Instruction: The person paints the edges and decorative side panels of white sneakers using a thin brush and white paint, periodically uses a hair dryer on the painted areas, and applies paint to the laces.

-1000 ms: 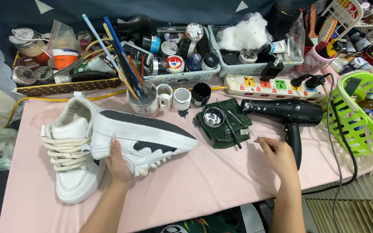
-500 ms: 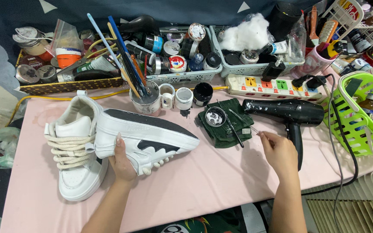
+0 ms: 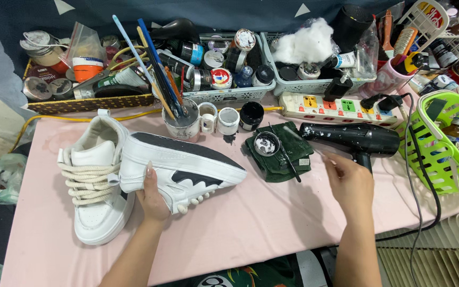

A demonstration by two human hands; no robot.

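**Sneaker held on pink tabletop, brush in right hand**

Landmark: white-and-black sneaker (image 3: 181,165), lying on its side on the pink tabletop (image 3: 251,234). Left of it, touching: second white sneaker (image 3: 94,191), upright. Behind it: trays of round paint jars (image 3: 221,78), colour-dotted lids. Right of it: green cloth (image 3: 280,151), black hair dryer (image 3: 351,139), lime basket (image 3: 442,143). Left hand (image 3: 152,196) clasps the sneaker's sole, forearm reaching up from below. Right hand (image 3: 349,178) pinches a thin brush (image 3: 306,143), fingers curled.

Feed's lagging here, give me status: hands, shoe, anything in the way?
Left hand grips the tipped white sneaker. Right hand pinches a thin brush beside the black hair dryer. Second sneaker touching on the left.
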